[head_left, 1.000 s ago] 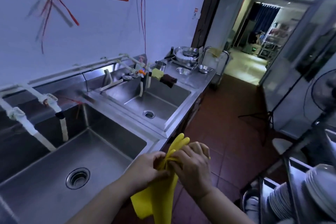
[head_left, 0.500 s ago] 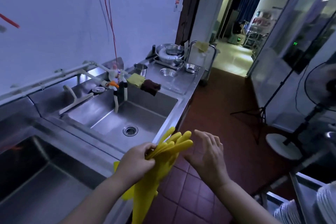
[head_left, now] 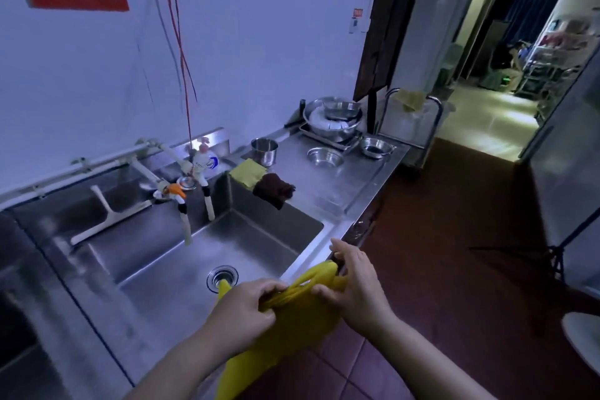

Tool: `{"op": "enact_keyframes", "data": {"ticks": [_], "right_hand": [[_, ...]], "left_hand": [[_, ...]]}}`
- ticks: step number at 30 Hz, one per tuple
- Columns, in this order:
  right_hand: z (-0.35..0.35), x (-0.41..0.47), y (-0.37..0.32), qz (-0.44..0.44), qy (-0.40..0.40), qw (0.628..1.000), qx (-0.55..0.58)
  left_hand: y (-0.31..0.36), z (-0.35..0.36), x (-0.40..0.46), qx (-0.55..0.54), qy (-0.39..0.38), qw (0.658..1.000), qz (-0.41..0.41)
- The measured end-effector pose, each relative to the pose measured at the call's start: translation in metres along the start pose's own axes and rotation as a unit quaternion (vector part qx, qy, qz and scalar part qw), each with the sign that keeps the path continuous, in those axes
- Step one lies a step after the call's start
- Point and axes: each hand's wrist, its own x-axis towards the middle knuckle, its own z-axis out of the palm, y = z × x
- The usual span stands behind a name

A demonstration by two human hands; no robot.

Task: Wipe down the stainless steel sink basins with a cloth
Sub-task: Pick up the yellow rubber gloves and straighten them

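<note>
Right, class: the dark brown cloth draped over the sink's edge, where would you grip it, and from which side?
Pinch the dark brown cloth at its bunched top on the counter, coming from above. That fold stands raised and exposed, while its lower end hangs against the basin wall.

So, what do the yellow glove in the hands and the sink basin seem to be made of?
Yellow glove: probably rubber or latex; smooth, limp, it folds where both hands grip it.
Sink basin: stainless steel by its look; grey brushed metal with dull reflections.

drain (head_left: 222,276) in sink basin (head_left: 259,237) | cloths (head_left: 259,182) on rim, right | bowls (head_left: 324,157) behind
</note>
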Motion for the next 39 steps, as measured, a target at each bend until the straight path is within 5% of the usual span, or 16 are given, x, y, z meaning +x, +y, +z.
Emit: {"op": "enact_keyframes", "data": {"ticks": [10, 18, 25, 32, 39], "right_hand": [[0.016, 0.122, 0.051, 0.027, -0.185, 0.962, 0.200], [0.023, 0.238, 0.041, -0.015, -0.176, 0.976, 0.128], [0.046, 0.338, 0.010, -0.091, -0.183, 0.977, 0.058], [0.078, 0.416, -0.028, -0.180, -0.239, 0.952, 0.066], [0.108, 0.478, -0.071, -0.259, -0.329, 0.890, 0.181]], "left_hand": [[-0.012, 0.000, 0.104, -0.054, 0.083, 0.994, -0.045], [-0.033, -0.036, 0.192, -0.147, 0.080, 0.983, -0.071], [-0.063, -0.071, 0.240, -0.217, 0.152, 0.960, -0.089], [-0.102, -0.093, 0.240, -0.123, 0.226, 0.943, -0.213], [-0.116, -0.118, 0.236, -0.210, 0.372, 0.880, -0.207]]}}
